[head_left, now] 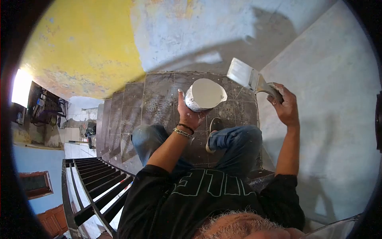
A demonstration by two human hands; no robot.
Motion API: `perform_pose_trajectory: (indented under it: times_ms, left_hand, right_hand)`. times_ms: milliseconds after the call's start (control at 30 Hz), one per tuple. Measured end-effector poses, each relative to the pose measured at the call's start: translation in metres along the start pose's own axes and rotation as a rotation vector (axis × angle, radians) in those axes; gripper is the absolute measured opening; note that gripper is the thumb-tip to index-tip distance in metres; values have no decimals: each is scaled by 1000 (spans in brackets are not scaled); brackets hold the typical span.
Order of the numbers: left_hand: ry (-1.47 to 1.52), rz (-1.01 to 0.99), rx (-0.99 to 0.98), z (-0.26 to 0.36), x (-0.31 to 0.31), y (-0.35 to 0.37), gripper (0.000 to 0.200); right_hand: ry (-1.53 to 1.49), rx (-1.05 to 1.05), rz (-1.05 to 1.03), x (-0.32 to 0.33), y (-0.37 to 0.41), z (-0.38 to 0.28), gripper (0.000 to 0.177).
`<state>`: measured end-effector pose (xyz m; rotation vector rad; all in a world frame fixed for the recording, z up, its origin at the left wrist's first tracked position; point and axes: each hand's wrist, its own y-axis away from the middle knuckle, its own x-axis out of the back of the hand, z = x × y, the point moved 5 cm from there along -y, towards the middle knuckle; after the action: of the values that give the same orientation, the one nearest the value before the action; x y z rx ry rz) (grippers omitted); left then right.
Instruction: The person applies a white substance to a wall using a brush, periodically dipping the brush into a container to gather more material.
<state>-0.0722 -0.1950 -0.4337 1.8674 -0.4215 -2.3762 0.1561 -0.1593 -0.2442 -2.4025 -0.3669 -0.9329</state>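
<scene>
My left hand (190,112) is wrapped round the lower side of a paint-smeared pot (195,102), which is filled with white paint (205,93). On the right, my right hand (286,105) grips the dark handle of a wide paintbrush (254,81). White paint coats the brush's bristles, which point up and to the left, apart from the pot. The brush is close to the pale right-hand wall (326,87).
Ahead, the wall is part yellow (87,44) and part whitish blue (191,36). Stained dark tiles (159,95) lie underfoot, with steps (115,115) going down at left. A black metal railing (95,179) stands at lower left.
</scene>
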Motion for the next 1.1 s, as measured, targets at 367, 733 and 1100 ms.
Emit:
perform_pose_trajectory:
  times_ms: [367, 733, 1100]
  left_hand:
    - [-16, 63, -89, 17, 16, 5, 76]
    - [-13, 12, -196, 29, 16, 12, 79]
    - [-24, 5, -157, 23, 11, 17, 69]
  right_hand:
    - [394, 270, 12, -22, -55, -70, 26]
    - [374, 322, -243, -43, -58, -82, 26]
    - [781, 538, -565, -60, -70, -117, 23]
